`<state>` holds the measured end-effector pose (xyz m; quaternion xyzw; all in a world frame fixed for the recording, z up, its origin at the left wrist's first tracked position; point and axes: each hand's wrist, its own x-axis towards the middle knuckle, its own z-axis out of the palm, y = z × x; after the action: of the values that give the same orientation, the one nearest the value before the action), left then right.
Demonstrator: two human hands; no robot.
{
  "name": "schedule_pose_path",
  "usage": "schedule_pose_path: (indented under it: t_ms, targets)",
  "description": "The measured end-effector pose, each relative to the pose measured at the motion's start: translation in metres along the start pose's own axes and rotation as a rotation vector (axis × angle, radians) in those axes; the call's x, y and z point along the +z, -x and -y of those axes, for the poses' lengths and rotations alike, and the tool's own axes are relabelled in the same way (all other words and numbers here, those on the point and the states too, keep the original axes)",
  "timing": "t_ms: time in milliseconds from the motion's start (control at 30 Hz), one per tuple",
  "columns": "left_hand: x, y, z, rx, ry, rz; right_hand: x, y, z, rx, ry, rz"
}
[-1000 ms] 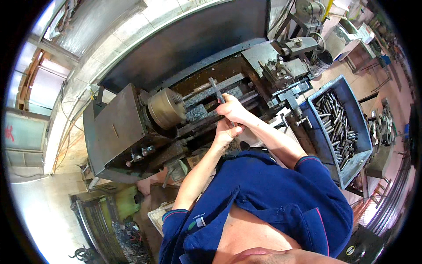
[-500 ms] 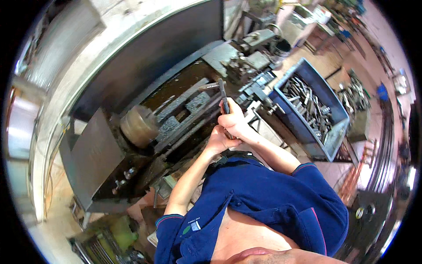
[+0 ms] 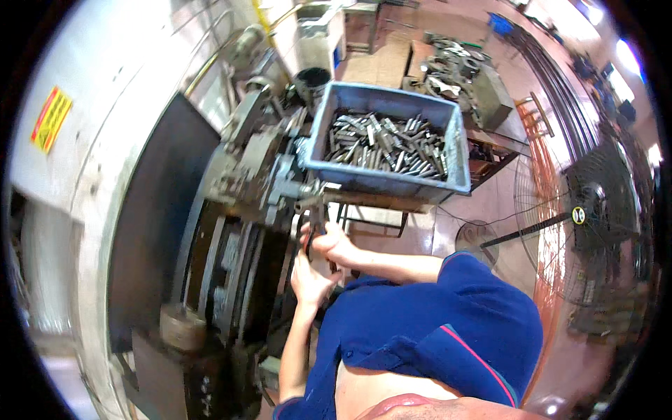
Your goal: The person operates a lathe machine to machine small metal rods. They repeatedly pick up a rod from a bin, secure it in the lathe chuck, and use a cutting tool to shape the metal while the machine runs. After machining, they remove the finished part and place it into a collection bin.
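Crowding blue bin (image 3: 385, 176): metal pieces (image 3: 387, 145)

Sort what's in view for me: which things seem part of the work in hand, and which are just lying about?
Seemingly part of the work:
Blurred metal tool, gripped in the right hand, left hand beside it
Lathe
Perhaps the metal pieces in the blue bin

Probably just about:
Black fan
Dark bucket
Metal parts beyond the bin
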<state>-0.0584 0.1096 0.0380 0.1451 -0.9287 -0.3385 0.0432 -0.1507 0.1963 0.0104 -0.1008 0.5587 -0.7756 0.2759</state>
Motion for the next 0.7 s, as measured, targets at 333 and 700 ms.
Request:
schedule_pose_path:
  t_ms: [333, 700]
  targets:
    - [0.035, -0.035, -0.071, -0.049, 0.428, -0.008, -0.139, -0.015, 0.073, 0.062, -0.386, -0.085]
    - [0.041, 0.042, 0.002, -0.144, 0.279, -0.179, -0.165, -0.007, 0.072, 0.356, -0.823, 0.173]
